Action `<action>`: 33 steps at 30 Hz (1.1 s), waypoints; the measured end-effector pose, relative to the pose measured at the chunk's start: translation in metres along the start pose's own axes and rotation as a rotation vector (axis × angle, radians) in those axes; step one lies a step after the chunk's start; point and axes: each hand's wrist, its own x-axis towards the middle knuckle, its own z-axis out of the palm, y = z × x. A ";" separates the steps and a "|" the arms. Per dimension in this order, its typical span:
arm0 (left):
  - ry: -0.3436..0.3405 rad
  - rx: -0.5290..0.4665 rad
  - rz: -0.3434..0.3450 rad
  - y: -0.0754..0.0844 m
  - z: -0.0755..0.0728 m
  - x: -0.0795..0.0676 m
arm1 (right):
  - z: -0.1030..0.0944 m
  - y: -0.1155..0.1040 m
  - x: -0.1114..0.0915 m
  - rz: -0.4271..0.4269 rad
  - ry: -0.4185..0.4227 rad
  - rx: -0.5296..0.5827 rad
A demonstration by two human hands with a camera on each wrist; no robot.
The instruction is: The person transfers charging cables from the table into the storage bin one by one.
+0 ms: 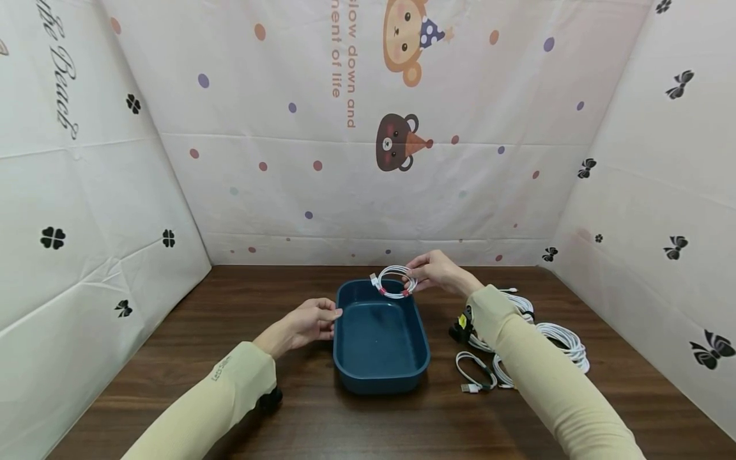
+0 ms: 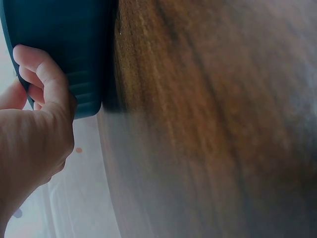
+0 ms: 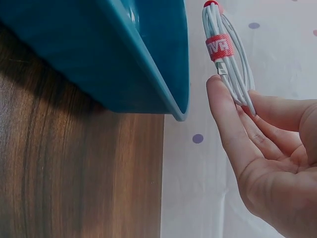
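Observation:
My right hand (image 1: pixel 439 273) holds a white coiled USB cable (image 1: pixel 395 296) over the far end of a dark blue plastic bin (image 1: pixel 376 338). The coil is pinched between thumb and fingers, and red straps bind it, as the right wrist view shows on the cable (image 3: pixel 237 82). Nothing lies inside the bin. At the bin's left side, my left hand (image 1: pixel 310 321) grips the rim. In the left wrist view, that hand (image 2: pixel 47 109) has its thumb at the rim and its fingers against the outer wall.
Right of the bin, a small white cable (image 1: pixel 476 388) with a USB plug lies on the brown wooden table (image 1: pixel 241 300). Larger white cable coils (image 1: pixel 566 338) lie behind it, partly covered by my right forearm. Printed white sheets (image 1: pixel 345 191) enclose the back and sides.

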 end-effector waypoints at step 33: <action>-0.005 0.028 0.003 0.003 0.004 0.003 | 0.023 -0.006 0.011 -0.019 -0.042 -0.045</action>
